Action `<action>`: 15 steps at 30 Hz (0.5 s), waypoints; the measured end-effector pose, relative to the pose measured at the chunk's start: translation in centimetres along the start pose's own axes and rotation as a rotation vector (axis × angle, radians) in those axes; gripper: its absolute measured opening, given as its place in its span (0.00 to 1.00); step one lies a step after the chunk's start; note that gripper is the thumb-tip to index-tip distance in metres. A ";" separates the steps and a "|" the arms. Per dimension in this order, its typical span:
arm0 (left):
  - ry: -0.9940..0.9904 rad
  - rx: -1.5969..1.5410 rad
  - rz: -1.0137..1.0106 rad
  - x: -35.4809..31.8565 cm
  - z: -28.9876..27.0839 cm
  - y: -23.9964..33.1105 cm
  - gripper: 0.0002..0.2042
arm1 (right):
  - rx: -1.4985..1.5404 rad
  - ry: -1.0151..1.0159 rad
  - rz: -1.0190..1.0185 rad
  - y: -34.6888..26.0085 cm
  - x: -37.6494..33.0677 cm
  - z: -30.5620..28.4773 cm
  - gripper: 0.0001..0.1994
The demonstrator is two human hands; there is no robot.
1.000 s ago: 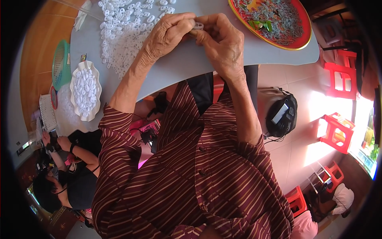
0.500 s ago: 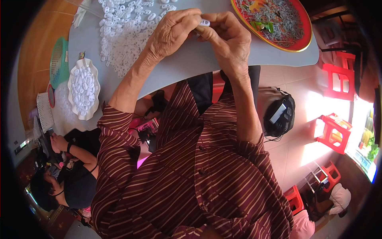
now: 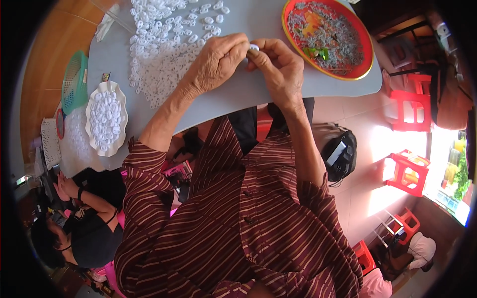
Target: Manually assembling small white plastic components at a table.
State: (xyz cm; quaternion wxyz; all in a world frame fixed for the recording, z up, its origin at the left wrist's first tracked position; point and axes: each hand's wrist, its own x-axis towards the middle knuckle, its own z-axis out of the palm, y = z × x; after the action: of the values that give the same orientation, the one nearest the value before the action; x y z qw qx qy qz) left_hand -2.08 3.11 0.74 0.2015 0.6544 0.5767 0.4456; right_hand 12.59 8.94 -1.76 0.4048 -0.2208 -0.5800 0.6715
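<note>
A small white oval plastic piece (image 3: 254,47) with holes in it sits pinched between my two hands, above the table's near edge. My left hand (image 3: 218,62) is closed, its thumb and bent fingers meeting at the piece's left side; what else it may hold is hidden. On the other side, my right hand (image 3: 278,67) grips the piece between thumb and forefinger. Left of my hands, similar white oval pieces (image 3: 164,25) lie in a loose pile, with a heap of smaller translucent pieces (image 3: 161,74) nearer to me.
Right of my hands stands a red tray (image 3: 366,49) of small grey metal-looking pieces. A white scalloped dish (image 3: 119,141) of white pieces and a green basket (image 3: 74,82) are at the left, near another person (image 3: 94,238). Red stools (image 3: 410,174) and a dark bag (image 3: 340,154) stand on the floor.
The view has shifted, so the table and tray sit lower in the picture. Both hands still hold the white piece; less of it shows between the fingertips now.
</note>
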 end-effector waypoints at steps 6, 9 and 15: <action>0.143 -0.117 -0.134 -1.3 -1.5 -1.0 0.19 | -0.365 0.013 -0.299 -4.7 4.8 -1.7 0.08; 0.313 -0.273 -0.249 -0.7 -2.1 -2.2 0.20 | -0.356 0.199 -0.422 -9.1 12.9 -3.1 0.07; 0.492 -0.641 -0.306 0.9 -2.9 -3.4 0.17 | -1.102 0.297 -0.641 -9.6 21.4 -7.7 0.08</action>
State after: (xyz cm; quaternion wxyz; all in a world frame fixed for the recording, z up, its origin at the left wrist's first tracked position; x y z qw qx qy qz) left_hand -6.50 4.11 -0.09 0.3149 0.3398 0.5302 0.7101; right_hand 8.96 30.70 9.37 0.4883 -0.3022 -0.8143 0.0843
